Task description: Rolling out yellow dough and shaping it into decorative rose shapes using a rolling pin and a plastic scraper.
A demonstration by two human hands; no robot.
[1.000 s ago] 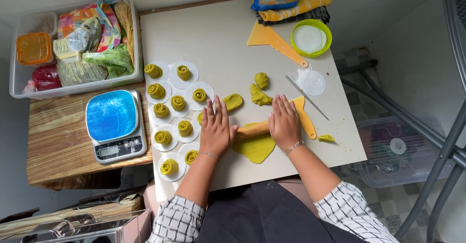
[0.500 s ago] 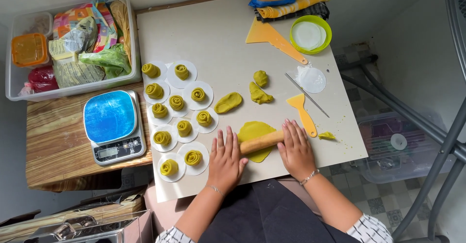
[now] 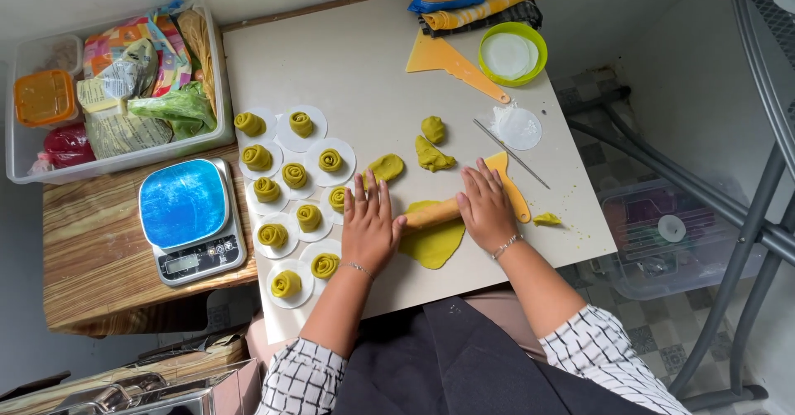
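A wooden rolling pin (image 3: 432,213) lies across a flattened sheet of yellow-green dough (image 3: 434,241) on the pale work board (image 3: 364,75). My left hand (image 3: 369,224) presses flat on the pin's left end, fingers spread. My right hand (image 3: 486,206) presses on its right end the same way. Several rose-shaped dough pieces (image 3: 294,175) sit on white paper rounds to the left of my hands. Three loose dough lumps (image 3: 431,154) lie just beyond the pin.
A blue-topped kitchen scale (image 3: 186,216) stands on the wooden table at left. Behind it is a clear bin (image 3: 108,84) of packets. A yellow scraper (image 3: 451,63), a green bowl (image 3: 513,53), a thin metal rod (image 3: 509,152) and a small orange scraper (image 3: 513,191) lie on the board's right.
Both hands rolled the pin toward me over the dough, then back away from me. The dough sheet now shows mostly on my side of the pin.
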